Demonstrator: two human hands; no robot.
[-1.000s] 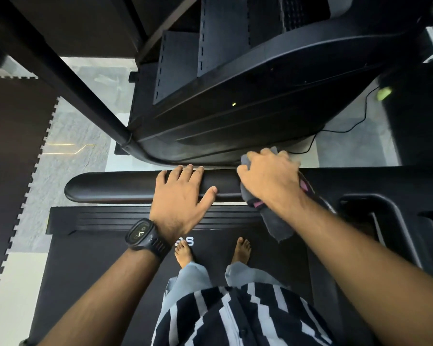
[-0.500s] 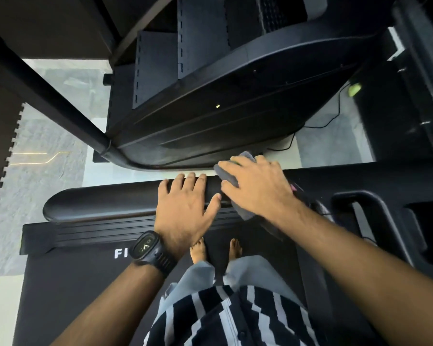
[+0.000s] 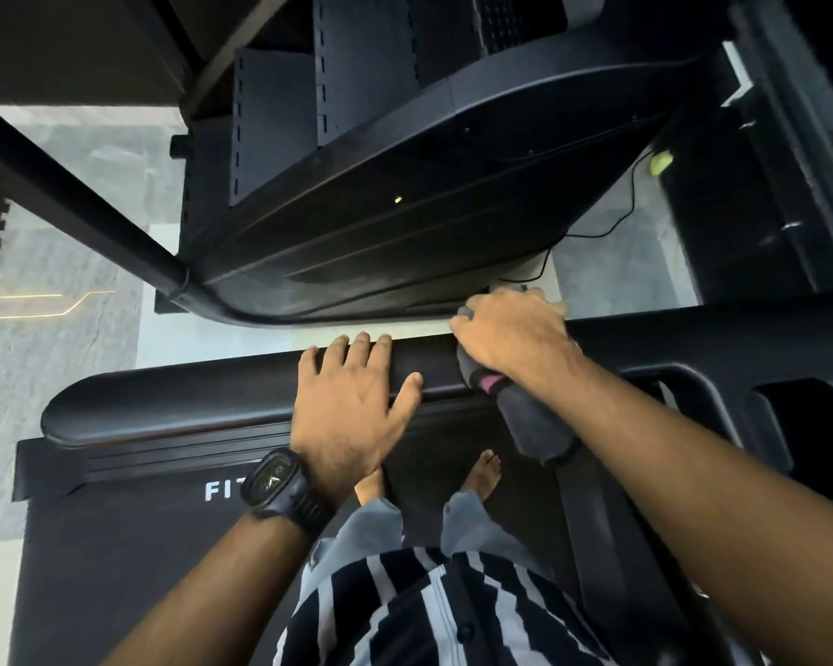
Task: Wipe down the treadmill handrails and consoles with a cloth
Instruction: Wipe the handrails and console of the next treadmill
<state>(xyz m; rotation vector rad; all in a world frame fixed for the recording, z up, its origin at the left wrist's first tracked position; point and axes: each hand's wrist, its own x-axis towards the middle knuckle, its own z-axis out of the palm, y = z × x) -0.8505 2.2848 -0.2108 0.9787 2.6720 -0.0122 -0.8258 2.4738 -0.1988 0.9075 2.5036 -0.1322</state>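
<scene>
The grey cloth (image 3: 535,427) is lying over the black rail (image 3: 188,406) at its right end, where the rail is running into the console (image 3: 722,338). Its loose tail is hanging down on the near side, and a bit of pink is showing at the fold. The right hand (image 3: 510,334) is sitting on top of it, fingers curling over the far edge and gripping the cloth against the rail. Just to the left, the left hand (image 3: 352,406) is resting flat on the bare rail, holding nothing. Its fingers are lying straight across the top and its thumb is reaching out toward the cloth with a small gap between them. A black watch (image 3: 275,478) is sitting on that wrist.

The person is standing barefoot on the treadmill belt (image 3: 116,569), the right foot (image 3: 486,473) showing below the cloth's tail. They are wearing a striped shirt (image 3: 429,612). White letters (image 3: 220,491) reading "FIT" are showing at the front of the deck, and the watch is hiding the rest.

Beyond the rail a big black machine (image 3: 405,223) is looming, a thin cable (image 3: 611,223) trailing over the pale floor (image 3: 68,281) at its right.
</scene>
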